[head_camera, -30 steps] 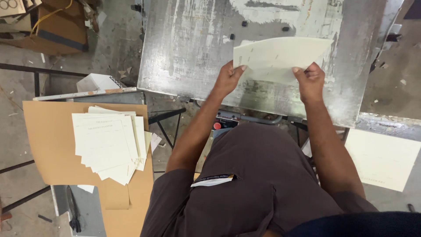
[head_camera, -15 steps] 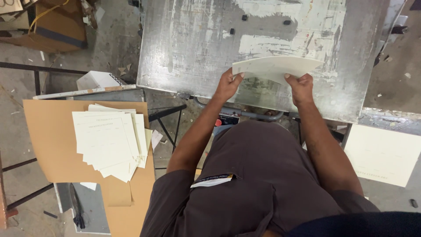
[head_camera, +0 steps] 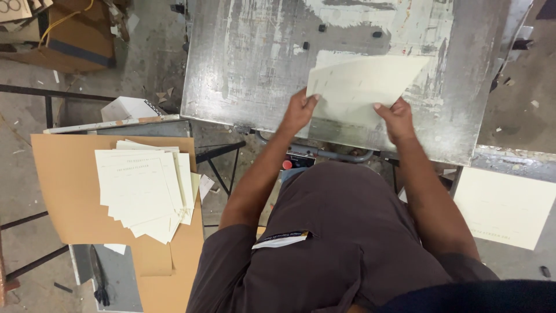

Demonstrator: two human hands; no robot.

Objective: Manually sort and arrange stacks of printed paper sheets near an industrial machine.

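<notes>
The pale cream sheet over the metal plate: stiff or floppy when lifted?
The pale cream sheet, pinched at its near edge by the left hand and right hand, stays nearly flat, so probably light card. It would likely slide easily on the worn metal plate.

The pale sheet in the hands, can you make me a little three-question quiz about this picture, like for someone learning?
1. True or false: both the left hand and the right hand grip the pale sheet.
2. What does the sheet hang over? A) the scratched metal table B) the brown cardboard C) the floor
3. Fill in: the fanned stack of printed sheets lies on the person's ____ side.

Key: 1 true. 2 A. 3 left.
</notes>
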